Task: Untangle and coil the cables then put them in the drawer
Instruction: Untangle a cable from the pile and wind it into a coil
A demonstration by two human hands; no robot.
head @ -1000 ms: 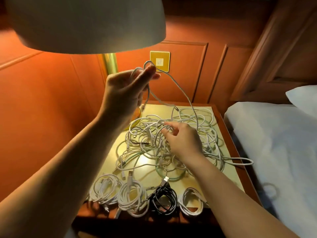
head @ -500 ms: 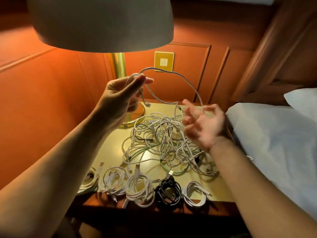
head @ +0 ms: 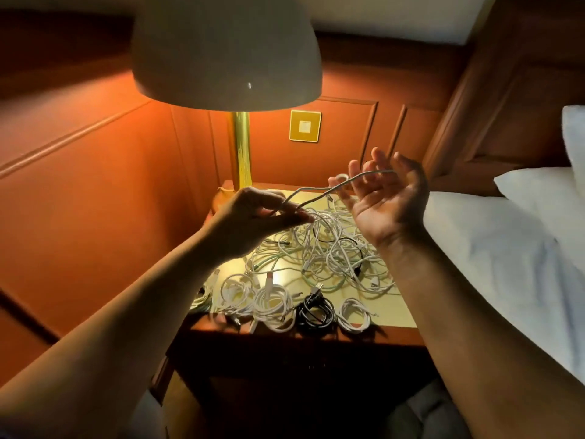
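2 hands over worktop (head: 399, 321), left hand (head: 253, 223) grip pinching 1 white cable (head: 319, 198), cable running across right hand (head: 384, 198), palm up, grip apart, 1 tangled pile (head: 329, 248) behind, 5 coiled cables along front edge, 4 white coils (head: 272, 304), 1 black coil (head: 315, 308), 1 lamp (head: 226, 49)

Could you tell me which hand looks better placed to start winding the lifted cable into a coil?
Probably the right hand: it is open, palm up, with the cable draped across its fingers, while the left hand pinches the strand as an anchor.
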